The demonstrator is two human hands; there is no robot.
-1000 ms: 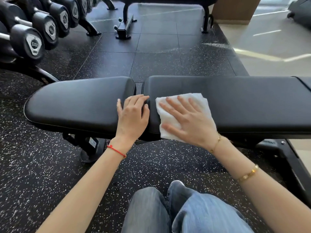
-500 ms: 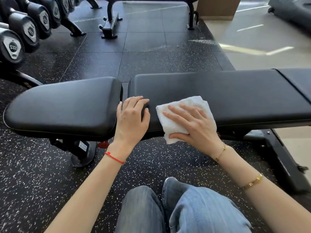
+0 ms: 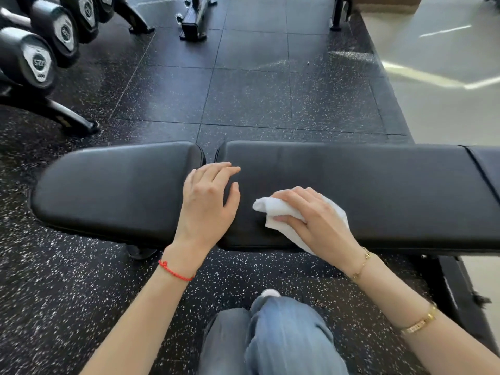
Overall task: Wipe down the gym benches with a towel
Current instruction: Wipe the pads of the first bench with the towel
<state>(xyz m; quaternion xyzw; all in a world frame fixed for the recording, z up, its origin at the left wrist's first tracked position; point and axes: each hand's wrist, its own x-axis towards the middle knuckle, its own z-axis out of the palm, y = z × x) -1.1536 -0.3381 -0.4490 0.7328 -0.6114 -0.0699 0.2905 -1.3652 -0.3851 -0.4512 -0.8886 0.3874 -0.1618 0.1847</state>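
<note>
The right hand [image 3: 315, 220] has its grip bunched around the white towel [image 3: 273, 212], fingers curled over the cloth and thumb beneath its fold, gathering it into a wad that presses on the black padded surface [image 3: 378, 190], likely to concentrate the wiping pressure. Just left of that grip, the left hand [image 3: 208, 201] lies flat and released across the gap between the two pads, seemingly bracing. Well beyond, on the dumbbells [image 3: 39, 63], the end-cap lettering is too blurred to read.
</note>
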